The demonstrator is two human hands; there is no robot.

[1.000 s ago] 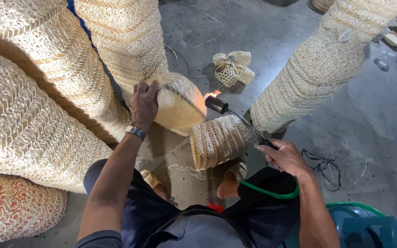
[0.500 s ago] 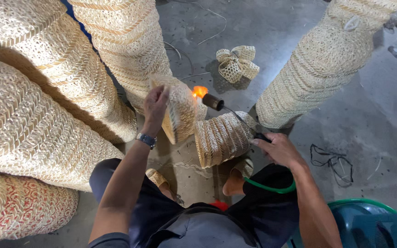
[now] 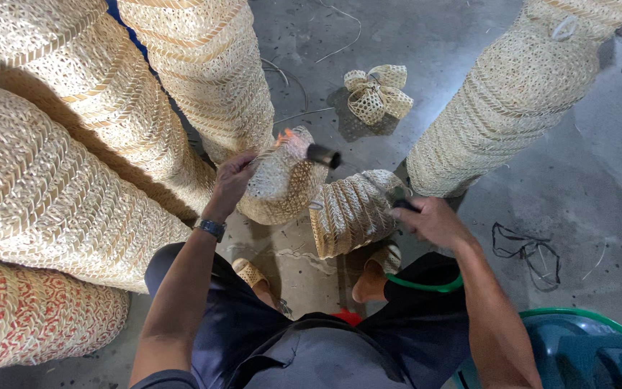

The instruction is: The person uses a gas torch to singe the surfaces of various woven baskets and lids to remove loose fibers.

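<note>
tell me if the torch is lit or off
Lit. An orange flame shows at the nozzle of the gas torch in the right hand, against the woven basket the left hand holds.

Counted: five tall stacks of woven baskets (image 3: pixel 203 79), two single baskets (image 3: pixel 282 184), one woven bow (image 3: pixel 377 94), one torch (image 3: pixel 323 155), two hands (image 3: pixel 230 180).

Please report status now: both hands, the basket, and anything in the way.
Left hand gripping small pale woven basket. Right hand gripping black torch, flame on basket rim. Tall woven stacks crowd close.
</note>
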